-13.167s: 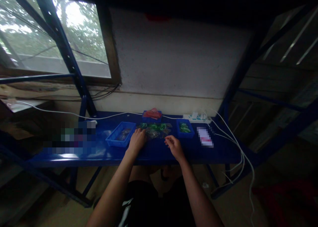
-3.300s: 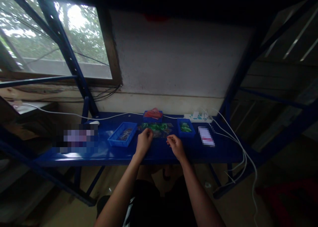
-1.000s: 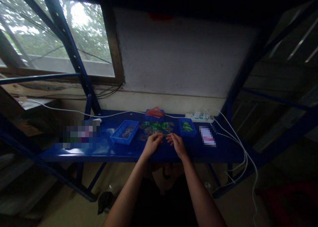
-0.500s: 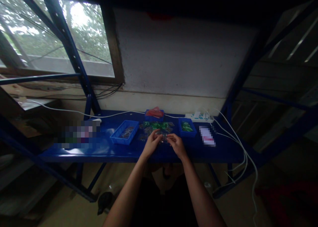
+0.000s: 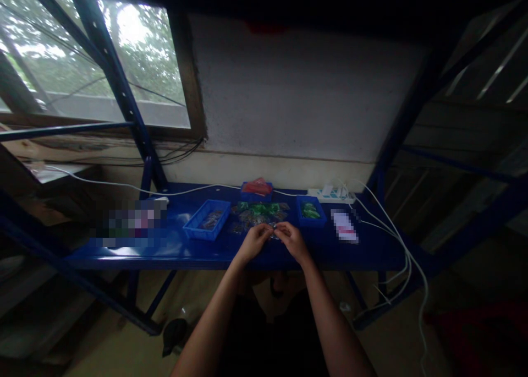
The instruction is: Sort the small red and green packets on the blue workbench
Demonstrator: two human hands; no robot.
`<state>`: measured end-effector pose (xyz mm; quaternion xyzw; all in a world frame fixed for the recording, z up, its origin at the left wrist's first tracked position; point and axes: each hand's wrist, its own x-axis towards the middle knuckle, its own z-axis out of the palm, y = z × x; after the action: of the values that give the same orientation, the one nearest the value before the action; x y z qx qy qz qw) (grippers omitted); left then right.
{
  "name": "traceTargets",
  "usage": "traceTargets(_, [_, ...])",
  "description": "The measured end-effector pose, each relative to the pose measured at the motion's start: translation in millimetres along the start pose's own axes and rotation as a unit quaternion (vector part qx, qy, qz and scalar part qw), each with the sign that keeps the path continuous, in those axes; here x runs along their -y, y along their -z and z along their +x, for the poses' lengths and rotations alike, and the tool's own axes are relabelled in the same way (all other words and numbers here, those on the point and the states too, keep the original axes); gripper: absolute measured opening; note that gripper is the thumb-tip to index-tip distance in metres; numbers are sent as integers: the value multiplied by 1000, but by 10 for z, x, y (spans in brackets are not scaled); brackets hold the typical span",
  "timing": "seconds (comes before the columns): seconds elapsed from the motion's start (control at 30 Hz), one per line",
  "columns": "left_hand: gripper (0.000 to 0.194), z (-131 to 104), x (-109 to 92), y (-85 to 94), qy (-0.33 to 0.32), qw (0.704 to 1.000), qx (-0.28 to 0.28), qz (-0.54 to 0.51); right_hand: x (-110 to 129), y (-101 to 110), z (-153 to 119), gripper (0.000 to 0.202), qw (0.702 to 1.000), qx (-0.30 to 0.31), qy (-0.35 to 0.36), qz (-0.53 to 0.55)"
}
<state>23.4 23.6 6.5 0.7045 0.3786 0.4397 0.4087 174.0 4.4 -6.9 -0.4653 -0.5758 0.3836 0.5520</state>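
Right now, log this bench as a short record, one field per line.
Hands: left hand and right hand, fingertips close together; grip unclear
At fingertips: small shiny item, too small to identify
Beyond hands: green and clear packets, spread on the bench
Left: blue tray, small greyish pieces inside
Right: second blue tray, green pieces inside
Back: third blue tray, red material on top

Small, clear packets [image 5: 247, 216], some green [image 5: 260, 208], are lying loosely clustered on the tabletop [image 5: 173, 251]; one glinting piece [image 5: 274, 231] is showing between my hands [image 5: 252, 244], details unclear.
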Motion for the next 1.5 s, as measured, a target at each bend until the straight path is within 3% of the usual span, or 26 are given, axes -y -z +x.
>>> traceTargets(0.47, [33, 1, 11, -4, 15, 999, -32, -8, -27, 4, 12, 15, 998, 21, 26, -54])
traceTargets(0.67, [31, -16, -14, 15, -17, 1000, 18, -14, -15, 12, 7, 15, 999, 5, 14, -50])
traceTargets(0.9, [31, 0, 48, 12, 1, 1000, -12, 6, -14, -3, 13, 19, 998, 10, 29, -48])
traceTargets(1.5, [32, -24, 24, 5, -43, 998, 32, 21, 30, 23, 1, 16, 999, 13, 20, -45])
